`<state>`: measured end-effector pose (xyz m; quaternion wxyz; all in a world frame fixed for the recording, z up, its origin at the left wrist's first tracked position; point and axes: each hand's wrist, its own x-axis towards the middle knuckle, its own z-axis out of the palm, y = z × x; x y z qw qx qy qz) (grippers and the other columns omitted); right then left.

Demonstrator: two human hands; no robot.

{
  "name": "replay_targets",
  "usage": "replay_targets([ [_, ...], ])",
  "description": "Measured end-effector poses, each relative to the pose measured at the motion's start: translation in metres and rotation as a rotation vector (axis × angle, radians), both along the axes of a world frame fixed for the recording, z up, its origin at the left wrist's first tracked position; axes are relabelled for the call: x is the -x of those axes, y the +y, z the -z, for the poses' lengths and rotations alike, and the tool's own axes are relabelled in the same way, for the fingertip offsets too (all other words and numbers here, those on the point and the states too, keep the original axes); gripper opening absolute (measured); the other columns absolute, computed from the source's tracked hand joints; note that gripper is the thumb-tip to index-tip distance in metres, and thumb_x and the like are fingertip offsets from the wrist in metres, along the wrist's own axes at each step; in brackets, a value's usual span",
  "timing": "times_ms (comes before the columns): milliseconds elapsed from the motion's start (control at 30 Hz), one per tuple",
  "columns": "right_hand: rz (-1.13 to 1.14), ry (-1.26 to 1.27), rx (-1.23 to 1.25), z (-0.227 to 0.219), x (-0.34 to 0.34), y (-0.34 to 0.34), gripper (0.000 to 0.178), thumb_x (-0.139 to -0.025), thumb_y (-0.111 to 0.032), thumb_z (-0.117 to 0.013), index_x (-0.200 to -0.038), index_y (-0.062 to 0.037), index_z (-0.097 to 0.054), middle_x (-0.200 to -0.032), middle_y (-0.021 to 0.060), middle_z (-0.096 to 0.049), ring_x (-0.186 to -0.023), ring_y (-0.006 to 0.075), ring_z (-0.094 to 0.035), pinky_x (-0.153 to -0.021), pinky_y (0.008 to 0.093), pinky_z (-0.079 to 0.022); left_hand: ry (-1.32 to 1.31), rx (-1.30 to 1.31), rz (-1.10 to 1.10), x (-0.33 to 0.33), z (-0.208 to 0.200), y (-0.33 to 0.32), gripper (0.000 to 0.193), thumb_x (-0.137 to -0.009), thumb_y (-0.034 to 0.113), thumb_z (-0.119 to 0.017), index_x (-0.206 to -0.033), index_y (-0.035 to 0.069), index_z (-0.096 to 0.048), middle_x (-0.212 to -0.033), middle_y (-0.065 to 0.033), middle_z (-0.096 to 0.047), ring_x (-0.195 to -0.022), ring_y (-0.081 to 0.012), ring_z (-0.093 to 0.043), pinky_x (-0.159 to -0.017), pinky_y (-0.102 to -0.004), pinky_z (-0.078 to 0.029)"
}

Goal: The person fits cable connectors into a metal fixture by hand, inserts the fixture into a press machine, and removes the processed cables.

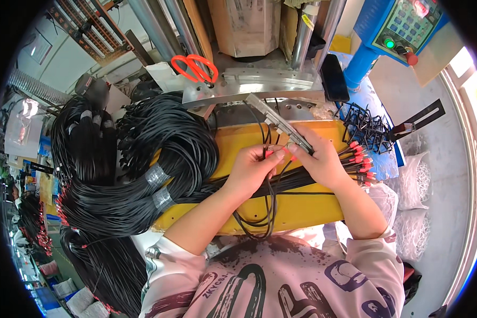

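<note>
Red-handled scissors (pixel 200 70), a black phone (pixel 334 78) and a blue control box (pixel 400 29).
The scissors stand handles-up by the left part of a metal bar (pixel 249 91); the phone lies near a blue post (pixel 359 71); the box has a glowing green button (pixel 389 43) and a red knob (pixel 411 58); clear plastic bags (pixel 412 183) sit at the right.

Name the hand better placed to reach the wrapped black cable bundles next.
Left, probably: the left hand is nearer the wrapped black cable bundles, though it holds thin black cable. The right hand is farther and holds a metal bar.
</note>
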<state>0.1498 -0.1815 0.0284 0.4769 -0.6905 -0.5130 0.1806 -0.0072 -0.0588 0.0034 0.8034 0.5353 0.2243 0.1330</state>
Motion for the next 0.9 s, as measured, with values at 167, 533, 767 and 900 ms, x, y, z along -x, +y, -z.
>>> replay_targets([
  [167, 0.002, -0.063, 0.073, 0.015, -0.001, -0.002, 0.047, -0.091, -0.021, -0.071, -0.130, 0.0008, -0.055, -0.097, 0.0124, -0.067, -0.087, 0.0171, -0.061, -0.085, 0.0302, -0.049, 0.022, -0.005, 0.027, -0.001, 0.000, 0.003, 0.025, -0.095, 0.021, -0.068, -0.113, 0.004, -0.068, -0.086, 0.0000, -0.067, -0.065, -0.0053, -0.055, -0.059, -0.0219, -0.043],
  [533, 0.067, 0.068, 0.087, -0.007, -0.002, -0.007, 0.042, -0.088, -0.021, -0.074, -0.122, 0.0005, -0.061, -0.086, 0.0064, -0.064, -0.078, 0.0100, -0.058, -0.073, 0.0269, -0.049, 0.085, -0.029, -0.008, 0.002, -0.013, 0.005, 0.025, -0.099, 0.026, -0.062, -0.106, 0.003, -0.068, -0.082, 0.0011, -0.063, -0.068, -0.0063, -0.055, -0.062, -0.0230, -0.047],
  [767, 0.022, -0.083, 0.197, -0.009, 0.001, -0.007, 0.037, -0.091, -0.020, -0.071, -0.120, 0.0003, -0.062, -0.082, 0.0048, -0.064, -0.075, 0.0119, -0.061, -0.070, 0.0280, -0.050, 0.044, -0.037, 0.030, 0.003, -0.001, 0.008, 0.032, -0.101, 0.031, -0.058, -0.105, 0.001, -0.068, -0.081, 0.0005, -0.063, -0.070, -0.0071, -0.057, -0.062, -0.0230, -0.046],
  [900, -0.035, 0.076, 0.158, -0.006, -0.001, -0.009, 0.032, -0.096, -0.022, -0.065, -0.118, 0.0002, -0.062, -0.077, 0.0014, -0.061, -0.069, 0.0098, -0.058, -0.063, 0.0258, -0.047, 0.079, 0.003, -0.079, 0.016, -0.020, 0.012, 0.034, -0.102, 0.033, -0.055, -0.106, 0.002, -0.068, -0.079, -0.0001, -0.063, -0.067, -0.0086, -0.057, -0.062, -0.0236, -0.045],
])
